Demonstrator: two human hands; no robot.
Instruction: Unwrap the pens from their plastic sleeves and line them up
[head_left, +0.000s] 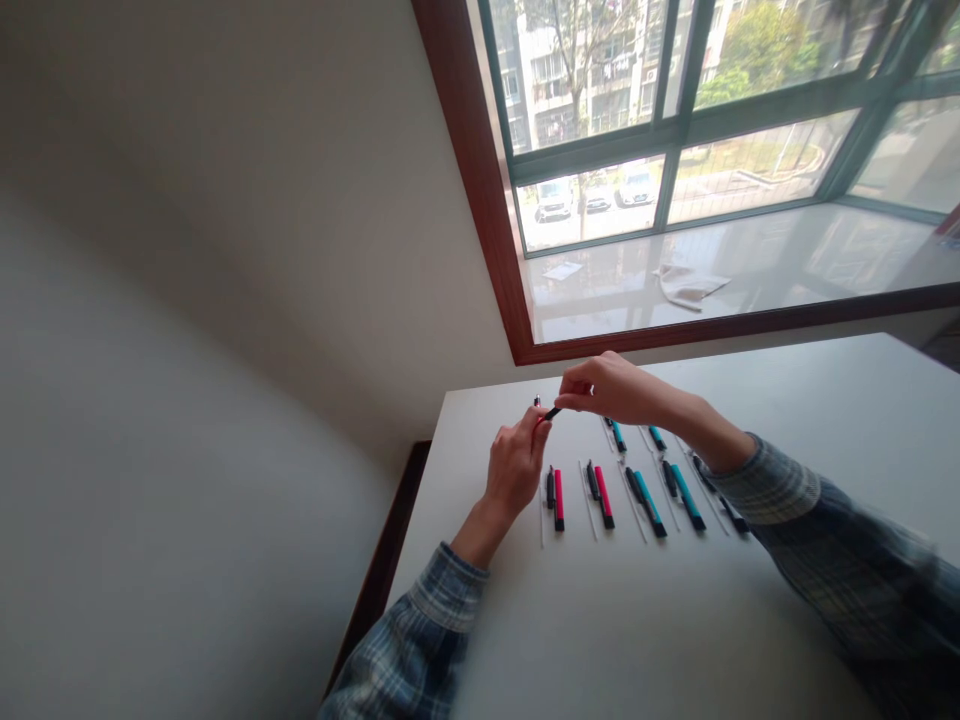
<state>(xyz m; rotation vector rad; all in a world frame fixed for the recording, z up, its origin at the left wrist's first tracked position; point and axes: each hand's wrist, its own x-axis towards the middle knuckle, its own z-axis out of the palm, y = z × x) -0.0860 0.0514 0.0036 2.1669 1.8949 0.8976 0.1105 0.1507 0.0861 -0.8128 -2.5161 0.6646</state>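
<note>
Above the far left part of the table, my left hand (514,462) is closed around a pen (553,412), its thumb and fingers pinched together. The fingers of my right hand (611,388) pinch the pen's other end, and a short black length shows between the two hands. A trace of red shows at my left fingertips; the rest of the pen is hidden. Just below my hands lie disassembled pens: a pink barrel (559,500) and another pink barrel (604,497), each beside a black pen part and a thin white refill (589,502).
Teal barrels (649,503) with black parts and white refills continue the row rightward, partly under my right forearm. More teal parts (617,435) lie behind. The white table (570,620) meets a wall (360,250) and a red-brown window frame (517,330). Papers (691,285) lie on the sill.
</note>
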